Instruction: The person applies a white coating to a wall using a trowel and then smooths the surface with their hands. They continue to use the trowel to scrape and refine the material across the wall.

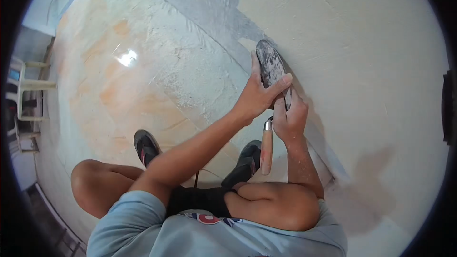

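A trowel (272, 63) is held up in front of me, its long rounded dark blade smeared with whitish plaster. My left hand (257, 96) grips the blade from the left, the thumb lying across its face and the fingers along its left edge. Lower down, around the heel of the blade, my right hand (291, 116) is closed; part of its grip is hidden behind the left hand. The trowel's wooden handle (267, 150), with a metal ferrule, points down toward my knees, and no hand is on it. Just behind the blade is the pale wall (366, 62).
A grey, wet-looking patch (209, 4) runs along the wall's lower part. The floor (119, 76) is dusty, with white residue and orange stains. My feet in dark slippers (146, 146) are close below. A plastic chair (35, 85) stands at the far left.
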{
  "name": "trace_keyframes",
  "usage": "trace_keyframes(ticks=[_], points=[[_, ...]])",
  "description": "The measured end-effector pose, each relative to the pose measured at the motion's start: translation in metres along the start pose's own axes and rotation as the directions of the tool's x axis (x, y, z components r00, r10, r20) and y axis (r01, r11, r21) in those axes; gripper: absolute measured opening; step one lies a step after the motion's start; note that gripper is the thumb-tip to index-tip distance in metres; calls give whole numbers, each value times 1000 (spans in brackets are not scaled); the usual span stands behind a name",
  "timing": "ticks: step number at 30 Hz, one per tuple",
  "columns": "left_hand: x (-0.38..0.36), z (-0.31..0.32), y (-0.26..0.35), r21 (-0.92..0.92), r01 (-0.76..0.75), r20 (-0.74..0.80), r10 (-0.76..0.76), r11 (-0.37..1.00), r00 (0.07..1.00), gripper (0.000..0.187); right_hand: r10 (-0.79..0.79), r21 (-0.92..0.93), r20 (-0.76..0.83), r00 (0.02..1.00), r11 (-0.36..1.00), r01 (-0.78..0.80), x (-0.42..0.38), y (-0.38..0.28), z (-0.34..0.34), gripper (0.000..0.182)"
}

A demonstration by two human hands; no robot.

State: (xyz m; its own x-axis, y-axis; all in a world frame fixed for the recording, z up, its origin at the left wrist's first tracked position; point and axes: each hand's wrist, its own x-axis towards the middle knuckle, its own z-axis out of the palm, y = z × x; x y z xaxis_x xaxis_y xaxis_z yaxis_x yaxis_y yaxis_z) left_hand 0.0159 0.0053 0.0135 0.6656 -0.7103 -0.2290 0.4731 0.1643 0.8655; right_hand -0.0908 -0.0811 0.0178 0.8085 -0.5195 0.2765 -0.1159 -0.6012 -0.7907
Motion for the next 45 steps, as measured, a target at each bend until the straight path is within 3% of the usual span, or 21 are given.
trace_keyframes(ticks=[2, 3, 5, 8, 11, 14, 15, 16, 18, 19, 21, 24, 27, 28, 30, 33, 35, 37, 40, 44, 45], points=[[-4, -5, 21, 97, 216, 119, -227, 972, 967, 130, -34, -57, 34, 999, 998, 36, 2, -4, -1, 27], [-5, -5, 17, 161, 151, 68, -164, 975, 984, 117, -76, -76, 36, 996, 994, 79, 3, 0, 2, 28], [-4, -19, 15, 192, 198, 71, -215, 961, 974, 116, -128, -52, 74, 989, 990, 132, 8, 2, 9, 33], [-7, -46, 32, 153, 381, 87, -397, 912, 914, 117, -147, -3, 195, 970, 989, 150, 13, -5, 25, 40], [-12, -59, 66, 123, 427, -47, -425, 896, 904, 106, -104, 47, 263, 959, 994, 95, 17, -18, 43, 45], [-13, -76, 81, 24, 462, 49, -463, 886, 885, 100, -191, 40, 227, 955, 982, 187, 28, -29, 54, 47], [-13, -82, 79, -27, 484, 54, -482, 875, 874, 106, -117, 115, 231, 966, 989, 92, 30, -37, 55, 29], [-12, -84, 74, -43, 483, 62, -480, 874, 875, 106, -116, 101, 243, 963, 990, 93, 33, -37, 54, 29], [-15, -84, 61, -55, 464, -25, -466, 884, 884, 113, -44, -108, 398, 916, 990, 95, 33, -34, 46, 33], [-19, -78, 59, -36, 459, -40, -460, 888, 887, 119, -52, -126, 369, 928, 986, 105, 29, -29, 44, 27], [-19, -66, 45, -50, 478, 18, -477, 877, 878, 127, 55, -229, 389, 919, 973, 38, 22, -34, 23, 27], [-19, -50, 37, -106, 514, 194, -489, 852, 850, 123, 144, -307, 398, 906, 952, -17, 19, -46, -8, 27], [-18, -36, 27, -191, 548, 347, -466, 815, 814, 97, 212, -405, 398, 892, 913, -37, 21, -67, -37, 29], [-12, -32, 22, -166, 545, 384, -455, 822, 803, 84, 275, -395, 371, 887, 911, -117, 21, -74, -45, 29], [-6, -21, 18, -194, 554, 410, -446, 810, 796, 82, 483, -402, 306, 820, 847, -349, 18, -90, -58, 27], [0, -11, 16, -186, 534, 420, -425, 825, 802, 75, 520, -392, 254, 815, 826, -405, 16, -100, -67, 25], [3, -9, 6, -93, 549, 474, -448, 831, 758, 69, 534, -367, 247, 808, 824, -432, 15, -102, -67, 23], [3, -11, 15, -112, 529, 551, -391, 841, 737, 65, 471, -502, 278, 837, 814, -292, 19, -108, -68, 23], [1, -2, 12, -212, 608, 546, -423, 765, 723, 63, 368, -502, 335, 868, 849, -166, 34, -120, -64, 25], [0, 4, 4, -248, 578, 494, -412, 777, 766, 74, 338, -495, 340, 878, 858, -139, 43, -129, -60, 28], [-1, 3, 9, -274, 615, 542, -409, 740, 734, 72, 367, -491, 333, 869, 854, -173, 44, -131, -59, 29]])
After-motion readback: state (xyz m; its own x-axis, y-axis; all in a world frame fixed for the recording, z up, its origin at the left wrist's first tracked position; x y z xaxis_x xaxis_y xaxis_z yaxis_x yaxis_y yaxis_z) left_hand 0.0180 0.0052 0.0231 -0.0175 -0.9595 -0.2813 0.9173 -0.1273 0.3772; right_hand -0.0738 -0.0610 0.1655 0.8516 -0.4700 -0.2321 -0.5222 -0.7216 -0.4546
